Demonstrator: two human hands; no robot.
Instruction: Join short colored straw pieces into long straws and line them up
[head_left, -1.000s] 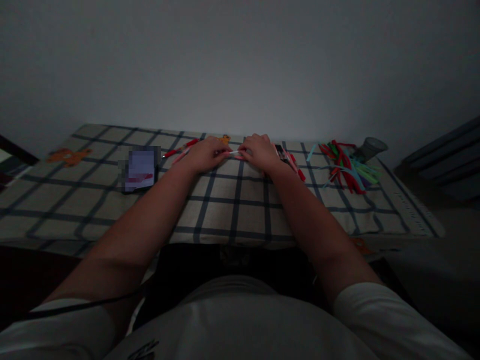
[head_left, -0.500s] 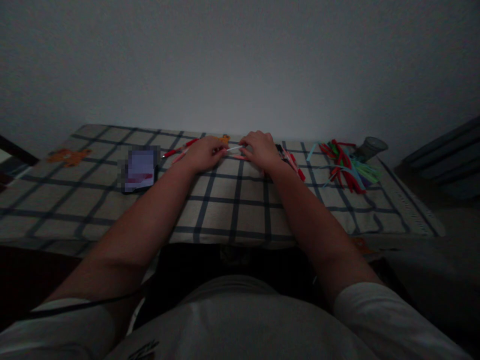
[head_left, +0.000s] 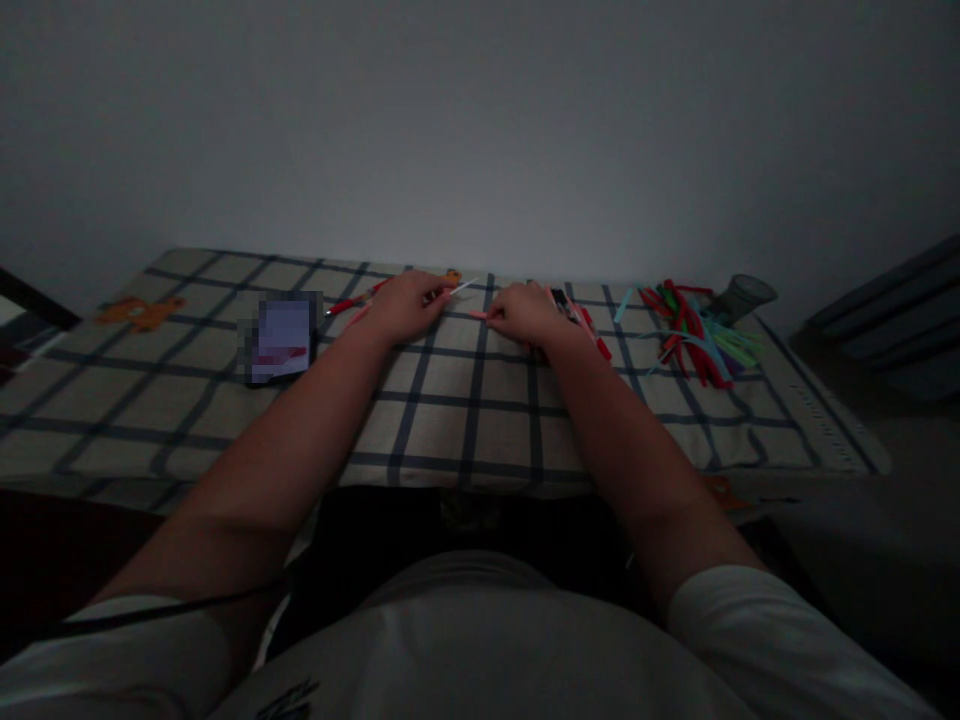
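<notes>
My left hand (head_left: 409,303) rests on the checked tablecloth (head_left: 450,400), fingers pinched on a thin pale paper strip (head_left: 463,287) that sticks out to the right. My right hand (head_left: 527,313) lies a little to the right of it, fingers curled on a pink strip (head_left: 478,315) whose tip shows at its left. The two hands are apart. Beside my right hand lies a small bunch of red and pink strips (head_left: 589,325).
A red pen (head_left: 352,299) lies left of my left hand. A dark phone (head_left: 279,335) lies further left. A pile of coloured paper strips (head_left: 697,330) and a grey cup (head_left: 742,295) are at the right. An orange bear print (head_left: 139,312) marks the cloth's left. A wall stands behind.
The hands have drawn apart. The left one kept the pale strip and tilted it up; the right one let go of it and moved down and right with a pink strip.
</notes>
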